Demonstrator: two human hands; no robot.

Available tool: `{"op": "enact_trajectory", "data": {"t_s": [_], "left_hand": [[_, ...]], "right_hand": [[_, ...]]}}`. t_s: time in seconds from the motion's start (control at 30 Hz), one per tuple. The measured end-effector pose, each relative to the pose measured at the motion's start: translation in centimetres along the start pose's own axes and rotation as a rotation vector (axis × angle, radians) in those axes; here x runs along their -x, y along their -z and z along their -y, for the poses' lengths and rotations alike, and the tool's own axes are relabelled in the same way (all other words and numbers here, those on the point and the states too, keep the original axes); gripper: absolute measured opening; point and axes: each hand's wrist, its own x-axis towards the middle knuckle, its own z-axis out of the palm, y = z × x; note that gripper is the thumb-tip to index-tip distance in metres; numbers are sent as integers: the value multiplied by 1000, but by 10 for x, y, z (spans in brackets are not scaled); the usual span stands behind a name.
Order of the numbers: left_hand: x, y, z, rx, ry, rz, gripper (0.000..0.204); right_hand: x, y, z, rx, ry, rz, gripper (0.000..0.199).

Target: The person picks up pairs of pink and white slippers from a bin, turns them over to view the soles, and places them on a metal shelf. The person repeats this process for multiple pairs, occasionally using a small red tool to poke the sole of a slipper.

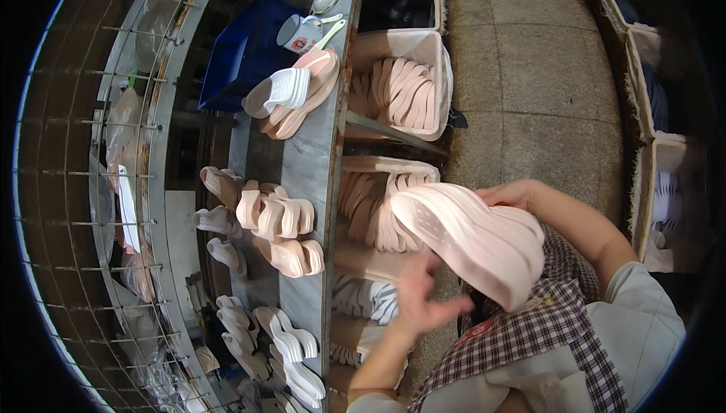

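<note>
A thick fanned stack of pale pink shoe soles (pixel 476 239) is held in front of my checked apron. My right hand (pixel 510 195) grips the stack from its far side, with most of the fingers hidden behind it. My left hand (pixel 425 296), blurred by motion, hovers just left of the stack's lower edge. Its thumb points away from its fingers, and nothing shows in it. Behind the left hand stands a bin (pixel 412 165) filled with more pink soles.
To the left runs a grey worktop (pixel 306 152) with groups of pink and white soles, a mug (pixel 299 33) and a blue crate (pixel 246 54). Another bin of pink soles (pixel 442 72) stands farther off. Bins (pixel 643 80) line the right side; wire mesh (pixel 83 178) edges the far left.
</note>
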Motion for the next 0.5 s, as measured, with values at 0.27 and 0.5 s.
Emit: {"op": "enact_trajectory", "data": {"t_s": [0.27, 0.5], "left_hand": [[-43, 8, 163, 514, 524, 1078, 108], [45, -48, 155, 826, 692, 891, 89]], "right_hand": [[-7, 50, -43, 188, -380, 107, 69], [-14, 69, -103, 31, -704, 19, 64]]}}
